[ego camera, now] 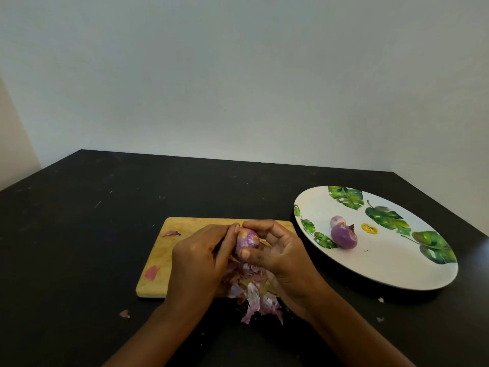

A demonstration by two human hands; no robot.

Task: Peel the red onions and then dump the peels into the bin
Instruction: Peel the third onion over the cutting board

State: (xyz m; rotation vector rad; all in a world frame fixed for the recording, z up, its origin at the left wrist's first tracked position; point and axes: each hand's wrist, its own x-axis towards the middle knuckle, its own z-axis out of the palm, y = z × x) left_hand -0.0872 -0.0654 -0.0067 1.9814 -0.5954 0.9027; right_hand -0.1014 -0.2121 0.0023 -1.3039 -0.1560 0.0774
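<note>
Red onion [247, 241], partly peeled: pinched between left hand [197, 256] and right hand [281, 251] above chopping board [169, 250]. Peels [254, 295] heaped beneath. Two peeled onions [344, 237] on leaf-print plate [397, 271].

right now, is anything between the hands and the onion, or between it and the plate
Nothing visible. The left hand and right hand grip the onion over the board; only bare table lies between it and the plate.
</note>
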